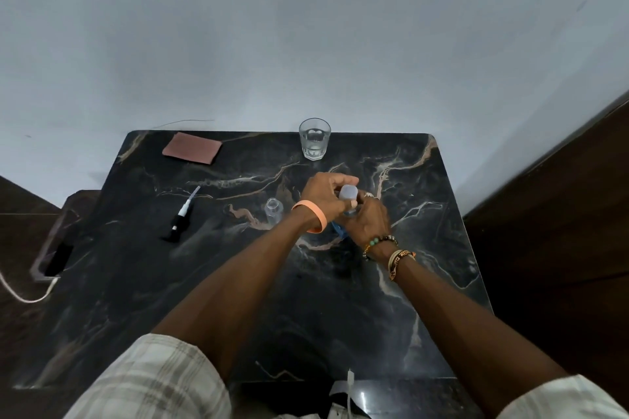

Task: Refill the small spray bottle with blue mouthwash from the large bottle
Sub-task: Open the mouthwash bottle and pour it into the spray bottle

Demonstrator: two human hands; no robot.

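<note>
- The large bottle (340, 231) stands just right of the worktop's middle. Both hands wrap it, so only a blue sliver and its pale cap (348, 194) show.
- The left hand (321, 197) curls its fingers round the cap; the right hand (369, 219) grips the body below.
- The spray bottle (274, 209), clear and topless, stands upright just left of the hands.
- A pump (180, 218) lies flat farther left.
- The worktop (238, 282) is black marble with pale veins, set against a plain grey wall (306, 27).
- A glass (315, 139) of clear liquid stands at the far edge; a pinkish cloth (192, 148) lies near the far left corner.
- Dark wood (561, 214) flanks the right side.
- Left of the worktop, a dark slab (58, 260) and a white cable (20, 292) are dim and hard to make out.
- Whether the cap is tight or loose cannot be told.
</note>
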